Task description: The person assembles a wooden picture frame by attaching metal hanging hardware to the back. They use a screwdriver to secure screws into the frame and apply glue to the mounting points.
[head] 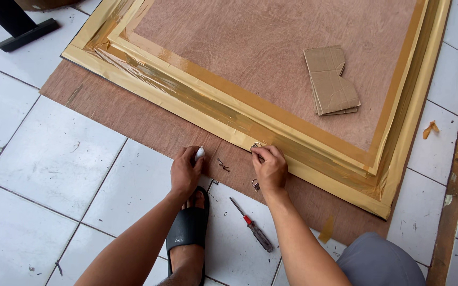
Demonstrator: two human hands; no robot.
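Two hands work at the frame's edge: the right hand (270, 168) pinches a small metal hanger ring (255, 145) against the gold frame (314, 167), fingers closed on it. The left hand (185, 172) grips a small white-tipped tool (200, 153). Between them lie loose screws (222, 165); nearer the wrists lie a second ring (255, 184) and a red-handled screwdriver (252, 231).

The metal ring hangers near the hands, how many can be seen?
2. One ring hanger is at the right hand's fingertips on the gold frame; another ring hanger lies beside that wrist. The hand may hide more.
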